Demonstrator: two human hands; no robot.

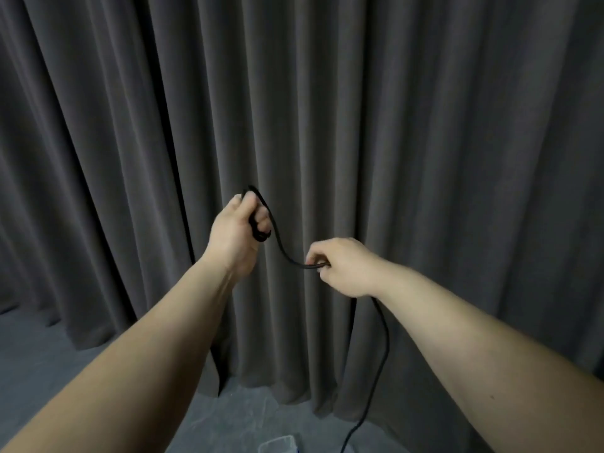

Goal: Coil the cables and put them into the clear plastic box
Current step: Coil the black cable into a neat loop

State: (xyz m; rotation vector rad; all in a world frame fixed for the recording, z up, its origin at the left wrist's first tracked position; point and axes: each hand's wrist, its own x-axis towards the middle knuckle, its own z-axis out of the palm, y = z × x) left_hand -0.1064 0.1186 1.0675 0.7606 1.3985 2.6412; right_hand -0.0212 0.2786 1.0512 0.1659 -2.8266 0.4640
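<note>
While my arms reach out in front of a dark grey curtain (pixel 392 125), both my hands are closed around one black cable (pixel 281 246). My left hand (pixel 237 230) is raised, fingers curled into a fist around the cable's end, with a small loop arching just above my knuckles. From there the cable dips and runs across to my right hand (pixel 343 266), which sits lower and pinches it between thumb and curled fingers. Past that hand the cable drops under my right forearm and trails down to the grey floor (pixel 49 354). Near the bottom edge, on the floor between my arms, sits the clear plastic box (pixel 277 445), only its top corner showing, just beside the trailing cable.
</note>
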